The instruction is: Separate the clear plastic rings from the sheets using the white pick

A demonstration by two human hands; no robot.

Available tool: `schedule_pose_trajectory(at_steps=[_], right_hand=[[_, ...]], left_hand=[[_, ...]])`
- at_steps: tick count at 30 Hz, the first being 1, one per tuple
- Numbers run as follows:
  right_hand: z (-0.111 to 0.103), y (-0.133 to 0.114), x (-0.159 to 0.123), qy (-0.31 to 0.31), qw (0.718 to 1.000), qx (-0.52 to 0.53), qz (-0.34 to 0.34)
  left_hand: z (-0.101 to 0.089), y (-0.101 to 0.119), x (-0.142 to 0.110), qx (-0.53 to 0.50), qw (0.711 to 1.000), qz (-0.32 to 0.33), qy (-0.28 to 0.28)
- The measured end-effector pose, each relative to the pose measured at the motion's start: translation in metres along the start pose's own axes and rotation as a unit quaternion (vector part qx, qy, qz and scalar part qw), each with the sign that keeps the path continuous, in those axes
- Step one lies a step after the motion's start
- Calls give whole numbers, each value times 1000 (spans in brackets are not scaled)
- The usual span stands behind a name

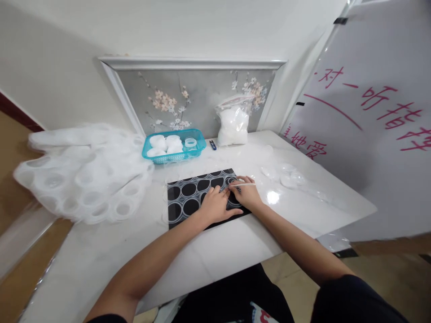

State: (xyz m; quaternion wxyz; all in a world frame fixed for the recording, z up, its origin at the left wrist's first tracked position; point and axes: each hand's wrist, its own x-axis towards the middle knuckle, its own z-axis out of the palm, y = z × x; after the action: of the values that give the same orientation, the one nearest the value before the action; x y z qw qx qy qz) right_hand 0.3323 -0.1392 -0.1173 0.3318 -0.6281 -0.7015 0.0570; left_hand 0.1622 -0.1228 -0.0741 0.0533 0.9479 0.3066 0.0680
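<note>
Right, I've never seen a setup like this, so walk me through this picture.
There is no machine here: these are a person's two bare hands. The single picture comes from a camera worn on that person's head, looking forward and down.

The left hand rests on a black board patterned with pale rings. The right hand, over the same board, appears to hold a thin white stick in its fingers.

Around them on the white table are a pale heap full of round holes, a blue basket with white things inside, a small dark-blue tool and a clear bag with white contents.
</note>
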Motion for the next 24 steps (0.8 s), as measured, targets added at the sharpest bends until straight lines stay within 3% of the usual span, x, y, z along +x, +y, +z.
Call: schedule_pose_trajectory(at_steps=[3, 5, 7, 8, 9, 11, 14, 16, 18, 21, 24], right_hand=[[3, -5, 1, 1, 996, -76, -53], [-3, 1, 18, 13, 992, -110, -61], [-19, 17, 44, 74, 990, -121, 6], [-30, 28, 58, 132, 981, -113, 86], [-40, 38, 70, 202, 957, -100, 181], [-57, 57, 84, 271, 923, -94, 255], [-62, 73, 77, 295, 911, -18, 289], [-56, 76, 65, 288, 917, 55, 270], [-50, 75, 57, 308, 911, 110, 251], [-46, 74, 57, 329, 898, 171, 238], [-41, 75, 60, 310, 903, 211, 210]], left_hand=[[-3, 0, 1, -12, 1000, -2, -2], [-3, -1, 0, -25, 1000, -10, -9], [-2, -2, -1, -40, 999, -20, -15], [-2, -3, -2, -50, 998, -25, -20], [-4, -5, -3, -61, 997, -29, -24], [-14, -10, -3, -106, 993, -48, -26], [-51, -16, -7, -280, 956, -87, 5], [-86, -16, -16, -434, 894, -96, 61], [-121, -12, -31, -502, 853, -77, 119], [-157, -2, -56, -450, 864, -100, 204], [-168, 7, -73, -401, 877, -123, 233]])
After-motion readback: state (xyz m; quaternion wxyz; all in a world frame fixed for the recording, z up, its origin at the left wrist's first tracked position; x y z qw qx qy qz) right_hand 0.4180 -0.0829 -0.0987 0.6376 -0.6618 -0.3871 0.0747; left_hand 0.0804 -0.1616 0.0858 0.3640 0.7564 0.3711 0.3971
